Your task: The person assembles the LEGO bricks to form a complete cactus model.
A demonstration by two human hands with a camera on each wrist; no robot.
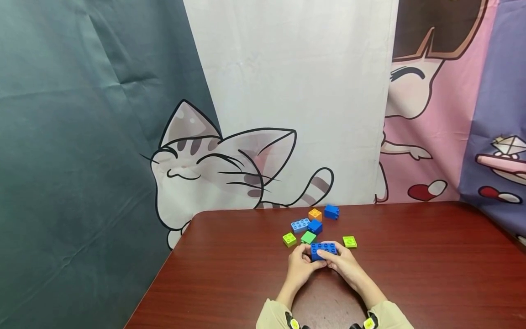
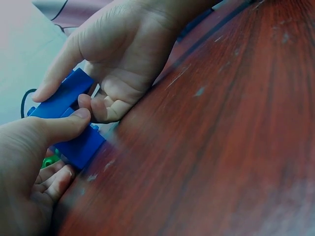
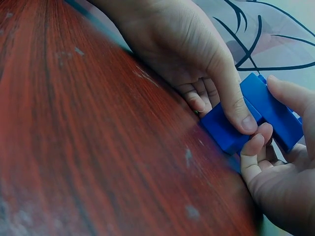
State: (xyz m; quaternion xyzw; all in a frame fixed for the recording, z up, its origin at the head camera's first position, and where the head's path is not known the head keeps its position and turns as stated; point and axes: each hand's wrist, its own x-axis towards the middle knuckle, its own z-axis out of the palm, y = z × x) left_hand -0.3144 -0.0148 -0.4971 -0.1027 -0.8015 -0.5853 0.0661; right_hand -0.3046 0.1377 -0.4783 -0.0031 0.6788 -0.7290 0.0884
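Observation:
Both hands meet around two blue toy bricks near the middle of the table. In the head view the studded top of the upper blue brick (image 1: 327,247) faces up. My left hand (image 1: 299,268) pinches the lower blue brick (image 2: 82,147), its thumb lying across the side. The right hand (image 1: 348,267) holds the upper brick (image 3: 273,110) between thumb and fingers. The wrist views show the two bricks one against the other, slightly offset, close over the table. Between them, the joint is partly hidden by the fingertips.
Beyond the hands lie a lime brick (image 1: 289,240), a green brick (image 1: 308,237), a light blue brick (image 1: 300,225), an orange brick (image 1: 315,214) and two blue bricks (image 1: 315,227). A flat lime brick (image 1: 349,241) lies right of them. A printed curtain (image 1: 296,91) hangs behind the table (image 1: 213,274).

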